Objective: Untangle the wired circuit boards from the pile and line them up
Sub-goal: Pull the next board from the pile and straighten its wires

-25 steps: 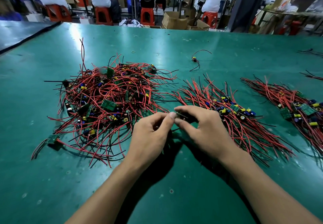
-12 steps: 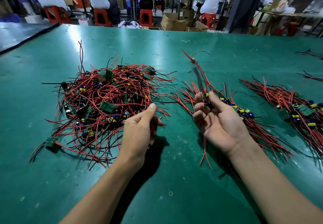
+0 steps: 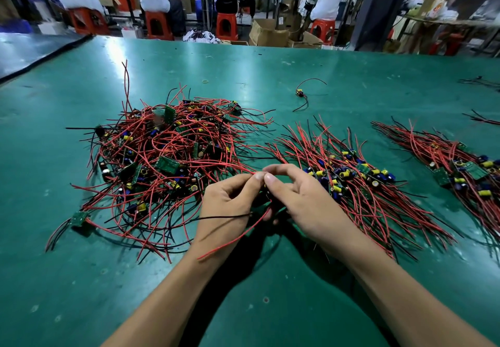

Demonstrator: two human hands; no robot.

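Green table (image 3: pixel 270 306): one tangled pile (image 3: pixel 167 157) of small green circuit boards with red and black leads, at left; near row (image 3: pixel 349 179) and far row (image 3: pixel 460 168) of boards, two in all, at right; one stray board (image 3: pixel 300 93) beyond. Left hand (image 3: pixel 227 206) and right hand (image 3: pixel 303 200) meet fingertip to fingertip just beside the pile, both pinching one wired board (image 3: pixel 235 238), its body mostly hidden, leads trailing across the left hand. Cardboard boxes (image 3: pixel 267 32) behind the table, contents indiscernible.

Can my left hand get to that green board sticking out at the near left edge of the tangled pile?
Likely yes, once it lets go: the left hand is busy pinching red wires together with the right hand. The green board lies at the outer edge of the pile, nothing on top.
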